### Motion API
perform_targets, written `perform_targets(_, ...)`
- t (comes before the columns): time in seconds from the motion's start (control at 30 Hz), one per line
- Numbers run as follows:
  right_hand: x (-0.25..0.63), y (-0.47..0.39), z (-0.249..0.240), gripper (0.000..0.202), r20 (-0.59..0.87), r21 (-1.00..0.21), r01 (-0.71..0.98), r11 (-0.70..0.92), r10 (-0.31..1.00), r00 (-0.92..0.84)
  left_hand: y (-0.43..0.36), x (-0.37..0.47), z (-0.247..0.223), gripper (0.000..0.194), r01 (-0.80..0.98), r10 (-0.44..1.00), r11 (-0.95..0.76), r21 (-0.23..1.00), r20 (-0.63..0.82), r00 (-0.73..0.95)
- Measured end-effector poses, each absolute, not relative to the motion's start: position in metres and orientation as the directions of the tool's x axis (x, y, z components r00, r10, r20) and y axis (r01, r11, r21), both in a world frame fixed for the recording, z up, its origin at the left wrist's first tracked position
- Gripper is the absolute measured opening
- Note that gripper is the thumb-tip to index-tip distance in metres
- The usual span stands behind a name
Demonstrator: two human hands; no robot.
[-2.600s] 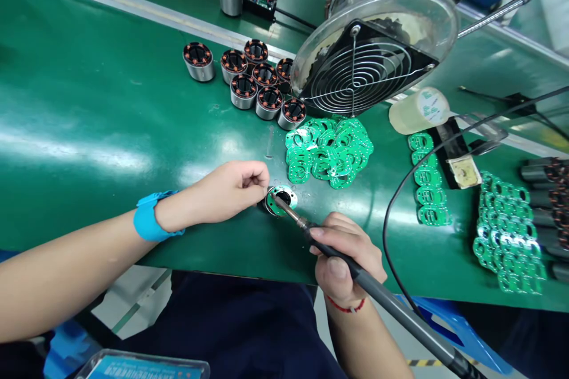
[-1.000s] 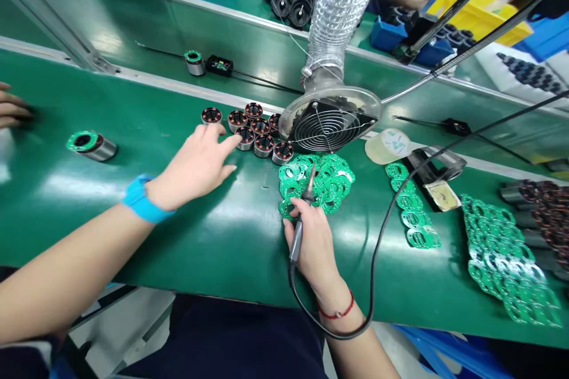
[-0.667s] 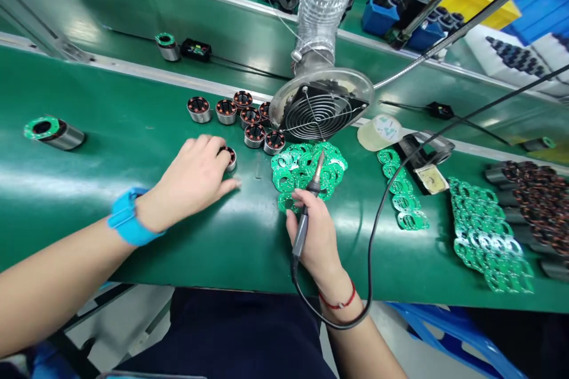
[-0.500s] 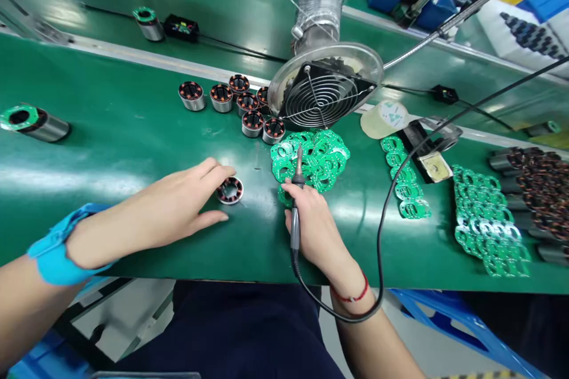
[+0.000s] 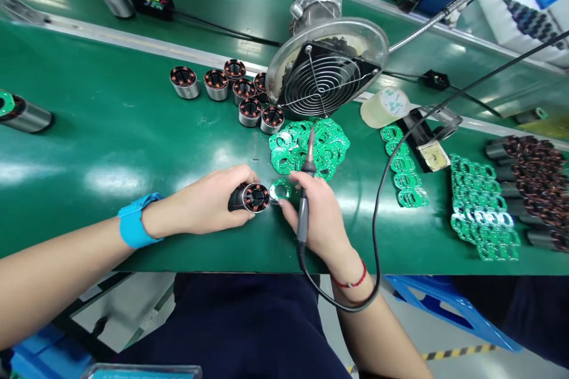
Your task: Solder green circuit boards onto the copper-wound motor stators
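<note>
My left hand (image 5: 217,201) is closed around a motor stator (image 5: 256,197), tilted so that its open end with copper windings faces up and right. In my right hand (image 5: 322,210) is a soldering iron (image 5: 303,219), its tip pointing away from me over a pile of green circuit boards (image 5: 331,145). The thumb and forefinger of that hand are also at the edges of one ring-shaped green circuit board (image 5: 274,187), just right of the stator. Whether board and stator touch is hard to make out.
Several stators (image 5: 216,84) stand behind my left hand. A fume extractor fan (image 5: 320,86) hangs low over the boards. The iron's black cable (image 5: 377,237) loops across my right forearm. Rightward are a soldering stand (image 5: 433,156), more boards (image 5: 480,213) and stacked stators (image 5: 540,195).
My left hand has closed on the stator, tilted it and brought it right. My right thumb and forefinger have come to one green board, now apart from the pile.
</note>
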State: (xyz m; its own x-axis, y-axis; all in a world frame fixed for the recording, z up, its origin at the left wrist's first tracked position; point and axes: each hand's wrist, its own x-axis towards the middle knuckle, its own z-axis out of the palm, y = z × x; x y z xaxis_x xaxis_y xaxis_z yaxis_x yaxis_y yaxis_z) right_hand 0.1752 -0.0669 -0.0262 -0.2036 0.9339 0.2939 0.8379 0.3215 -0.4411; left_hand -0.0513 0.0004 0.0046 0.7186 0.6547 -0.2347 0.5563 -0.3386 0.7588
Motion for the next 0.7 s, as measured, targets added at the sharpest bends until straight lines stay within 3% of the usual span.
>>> perform_targets(0.23,0.184,-0.096,-0.016,0.032,0.415,-0.612,0.701,0.367,0.903,-0.110,-0.008,-0.044,0.002,0.021,0.535,0.554,-0.672,0.512,-0.131,0.822)
perform_targets(0.43,0.183,-0.115,-0.026,0.011,0.427,-0.813,0.509,0.282,0.883,0.193,-0.003,-0.050,-0.001,0.027,0.475,0.582,-0.581,0.661,-0.069,0.810)
perform_targets(0.7,0.186,-0.128,-0.039,0.007,0.274,-0.907,0.387,0.166,0.930,0.244,0.001,-0.049,-0.005,0.028,0.459,0.583,-0.604,0.652,-0.031,0.812)
